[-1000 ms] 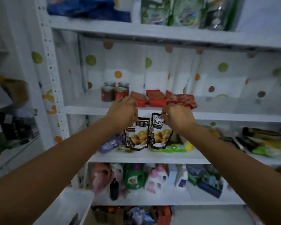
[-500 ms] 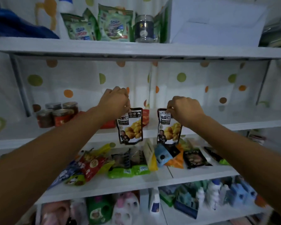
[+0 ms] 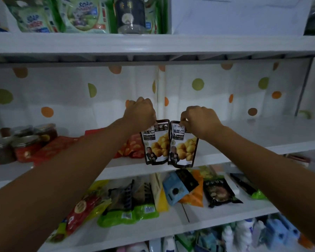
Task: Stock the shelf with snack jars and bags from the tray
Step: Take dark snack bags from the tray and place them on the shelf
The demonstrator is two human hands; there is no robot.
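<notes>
My left hand (image 3: 139, 113) pinches the top edge of a dark chestnut snack bag (image 3: 155, 142). My right hand (image 3: 198, 120) pinches the top of a matching second bag (image 3: 183, 145). Both bags hang upright, side by side and touching, at the front edge of the white middle shelf (image 3: 253, 140). Red snack packets (image 3: 131, 148) lie on that shelf just behind and to the left of the bags. Several brown snack jars with red labels (image 3: 27, 140) stand at the shelf's far left. The tray is out of view.
The shelf board above (image 3: 153, 44) carries green soap pouches (image 3: 84, 15), a dark jar (image 3: 130, 14) and a white box (image 3: 240, 15). Mixed snack bags (image 3: 127, 202) crowd the shelf below. Bottles (image 3: 244, 233) fill the lowest one. A dotted curtain (image 3: 62, 99) backs the unit.
Both hands have lifted the two bags from below the middle shelf up to its front edge and brought them together. The view has tilted upward and shifted right.
</notes>
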